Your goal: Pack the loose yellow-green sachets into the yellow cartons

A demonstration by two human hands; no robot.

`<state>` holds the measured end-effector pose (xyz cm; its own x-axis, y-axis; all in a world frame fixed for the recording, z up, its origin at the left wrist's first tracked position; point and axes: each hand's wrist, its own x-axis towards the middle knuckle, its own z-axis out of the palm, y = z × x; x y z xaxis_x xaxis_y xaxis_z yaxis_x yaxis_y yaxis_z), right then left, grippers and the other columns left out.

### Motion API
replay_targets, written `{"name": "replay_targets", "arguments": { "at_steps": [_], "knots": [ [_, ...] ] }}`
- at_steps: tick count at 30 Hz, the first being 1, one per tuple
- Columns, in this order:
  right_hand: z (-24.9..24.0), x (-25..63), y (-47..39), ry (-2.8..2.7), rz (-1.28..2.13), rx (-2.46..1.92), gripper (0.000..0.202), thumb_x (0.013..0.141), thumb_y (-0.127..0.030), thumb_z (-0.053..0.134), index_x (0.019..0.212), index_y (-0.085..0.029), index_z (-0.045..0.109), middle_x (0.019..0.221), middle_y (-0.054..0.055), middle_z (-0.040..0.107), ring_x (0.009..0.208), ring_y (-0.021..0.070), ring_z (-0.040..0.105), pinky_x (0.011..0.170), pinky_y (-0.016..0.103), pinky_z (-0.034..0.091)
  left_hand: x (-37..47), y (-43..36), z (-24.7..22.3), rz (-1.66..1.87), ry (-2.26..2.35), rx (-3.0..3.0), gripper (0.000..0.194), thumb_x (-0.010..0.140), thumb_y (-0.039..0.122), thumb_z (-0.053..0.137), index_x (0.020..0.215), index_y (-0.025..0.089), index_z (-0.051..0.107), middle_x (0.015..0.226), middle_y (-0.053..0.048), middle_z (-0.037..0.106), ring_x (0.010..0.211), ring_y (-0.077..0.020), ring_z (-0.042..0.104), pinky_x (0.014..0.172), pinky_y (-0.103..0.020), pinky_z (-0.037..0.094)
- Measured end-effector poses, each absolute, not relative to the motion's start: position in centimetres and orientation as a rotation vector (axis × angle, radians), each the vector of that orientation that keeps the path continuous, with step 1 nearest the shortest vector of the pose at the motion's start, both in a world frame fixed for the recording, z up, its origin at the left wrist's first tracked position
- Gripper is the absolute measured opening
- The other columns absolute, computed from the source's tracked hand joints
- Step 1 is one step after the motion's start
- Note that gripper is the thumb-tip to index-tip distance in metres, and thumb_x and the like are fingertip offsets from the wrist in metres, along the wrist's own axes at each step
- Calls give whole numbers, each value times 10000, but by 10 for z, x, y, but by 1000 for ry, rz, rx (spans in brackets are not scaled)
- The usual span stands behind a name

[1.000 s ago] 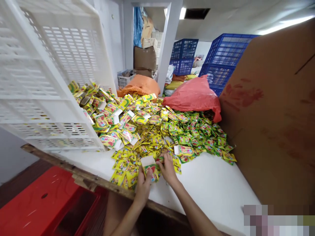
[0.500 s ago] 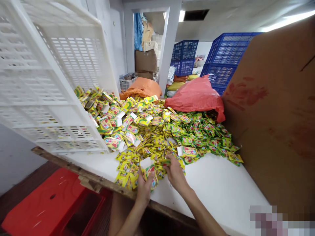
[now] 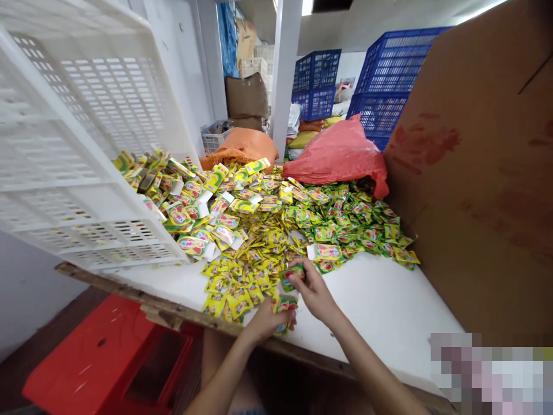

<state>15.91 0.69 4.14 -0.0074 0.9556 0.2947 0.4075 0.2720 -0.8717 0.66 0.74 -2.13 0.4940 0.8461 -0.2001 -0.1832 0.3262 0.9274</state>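
Note:
My left hand (image 3: 270, 320) is closed around a small printed box (image 3: 286, 304), held upright near the table's front edge. Just above the box's upper end, my right hand (image 3: 309, 285) pinches green sachets (image 3: 292, 275). The sachets touch or nearly touch the box opening; exactly how far in they are cannot be made out. Yellow sachets (image 3: 237, 297) lie in a heap left of and behind my hands. Green sachets (image 3: 367, 222) are piled at the back right. One box (image 3: 325, 252) with a white flap lies just behind my right hand.
A tilted white crate (image 3: 116, 115) on the left spills small boxes (image 3: 194, 245) onto the white table (image 3: 371, 311). Orange (image 3: 246, 147) and red sacks (image 3: 337, 153) lie behind the piles. A large cardboard box (image 3: 484, 190) stands right. A red stool (image 3: 95, 357) is at lower left.
My left hand has moved right with the box and tilted it. My right hand has brought the green sachets to the box's upper end. The view has shifted slightly.

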Motion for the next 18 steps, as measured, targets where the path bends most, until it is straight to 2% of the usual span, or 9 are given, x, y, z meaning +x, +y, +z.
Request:
{"name": "replay_targets", "arguments": {
  "at_steps": [5,10,15,18],
  "knots": [
    [44,148,14,-1879,614,-1242,140,837,-176,435,955,-216,500,926,41,559,877,181,527,779,300,414,6,8,-22,758,760,1056,287,639,354,683,754,126,554,573,-15,621,480,-124,565,493,-240,429],
    [48,154,3,-2094,518,-1294,192,808,-93,424,941,-211,495,910,51,546,912,198,503,795,325,401,6,11,-27,689,795,1119,251,634,330,677,710,119,566,576,-15,615,491,-128,569,506,-247,440],
    [62,154,-1,-2094,735,-1294,320,766,-89,491,1055,-219,444,998,43,558,934,179,519,800,307,401,7,8,-23,704,791,1120,276,617,305,699,772,137,543,591,8,608,512,-125,572,526,-243,441],
    [62,158,2,-2075,887,-1323,315,760,-117,518,1050,-224,459,914,14,580,832,158,544,743,283,415,6,8,-19,687,790,1142,279,626,317,690,775,138,538,594,4,610,516,-121,569,521,-236,434]
  ]
}}
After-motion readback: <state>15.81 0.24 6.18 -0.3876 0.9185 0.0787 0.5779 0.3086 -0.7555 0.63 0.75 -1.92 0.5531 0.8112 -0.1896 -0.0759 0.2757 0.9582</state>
